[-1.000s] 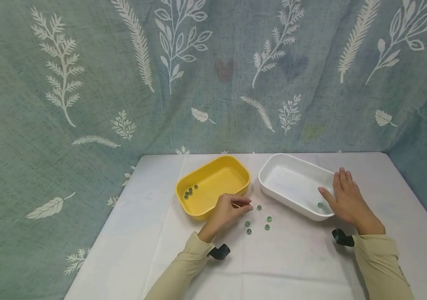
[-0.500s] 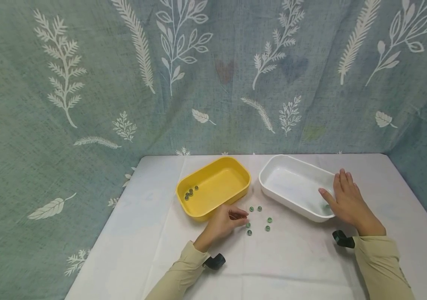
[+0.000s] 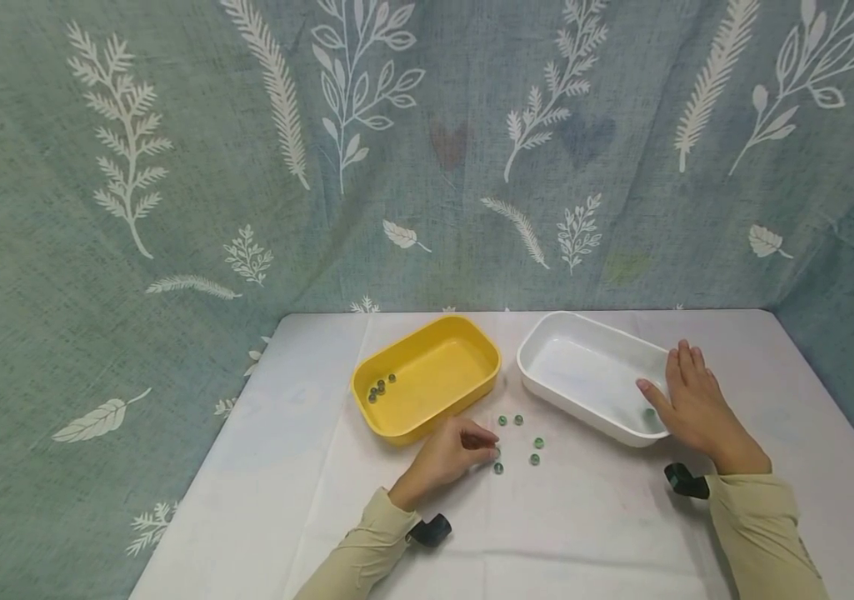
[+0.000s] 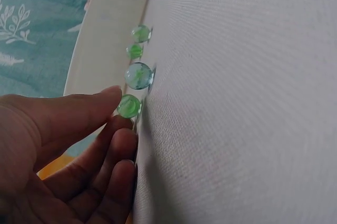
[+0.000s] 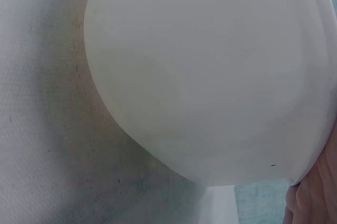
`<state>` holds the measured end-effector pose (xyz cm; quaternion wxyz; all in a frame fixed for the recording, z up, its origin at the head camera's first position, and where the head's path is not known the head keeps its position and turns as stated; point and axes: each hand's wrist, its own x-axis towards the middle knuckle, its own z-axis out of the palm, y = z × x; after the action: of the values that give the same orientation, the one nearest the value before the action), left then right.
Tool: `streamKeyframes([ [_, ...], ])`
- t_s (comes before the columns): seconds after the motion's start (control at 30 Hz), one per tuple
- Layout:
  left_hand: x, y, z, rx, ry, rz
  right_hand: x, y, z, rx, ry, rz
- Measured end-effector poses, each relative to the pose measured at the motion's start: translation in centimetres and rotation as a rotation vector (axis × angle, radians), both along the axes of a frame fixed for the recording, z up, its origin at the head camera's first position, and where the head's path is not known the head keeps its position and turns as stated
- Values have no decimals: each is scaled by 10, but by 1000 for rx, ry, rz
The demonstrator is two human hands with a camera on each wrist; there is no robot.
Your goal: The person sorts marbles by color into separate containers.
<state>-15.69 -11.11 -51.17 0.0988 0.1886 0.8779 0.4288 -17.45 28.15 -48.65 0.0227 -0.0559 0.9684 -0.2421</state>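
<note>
My left hand is low over the white table, just in front of the yellow tray. Its thumb and index finger pinch a green glass marble, seen best in the left wrist view. Several loose marbles lie close by, among them a clear bluish marble just beyond the fingertips. My right hand rests on the right end of the white tray, fingers straight and thumb over the rim. One blurred green marble is inside that tray, near the thumb.
Several dark marbles sit at the left end of the yellow tray. The white tablecloth covers the table. A green-blue curtain with leaf prints hangs behind its far edge.
My left hand has moved toward me, uncovering one marble and reaching another. In the white tray the marble has shifted slightly to the right. My right hand stays in place.
</note>
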Motion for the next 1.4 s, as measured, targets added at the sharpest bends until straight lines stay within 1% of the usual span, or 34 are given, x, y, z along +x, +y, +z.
streamKeyframes([
  [0.17, 2, 1, 2, -22, 4, 6, 1, -1, 0, 5, -12, -1],
  [0.47, 3, 4, 5, -60, 17, 8, 0, 0, 0, 5, -7, 2],
  [0.63, 2, 4, 3, -86, 42, -3, 1, -1, 1, 20, 2, 3],
  [0.87, 1, 4, 2, -105, 52, -6, 1, 0, 1, -7, 4, 13],
  [1.0, -1, 3, 2, -89, 49, 3, 1, 0, 1, -14, -1, 12],
  [1.23, -5, 1, 3, -15, 55, 7, 1, 1, 1, -19, -2, 8],
  [1.3, -6, 2, 4, 4, 57, 9, 1, 1, 1, -20, -4, 8],
  [1.4, -7, 3, 7, 22, 39, 24, 2, 1, 1, -24, -3, 6],
])
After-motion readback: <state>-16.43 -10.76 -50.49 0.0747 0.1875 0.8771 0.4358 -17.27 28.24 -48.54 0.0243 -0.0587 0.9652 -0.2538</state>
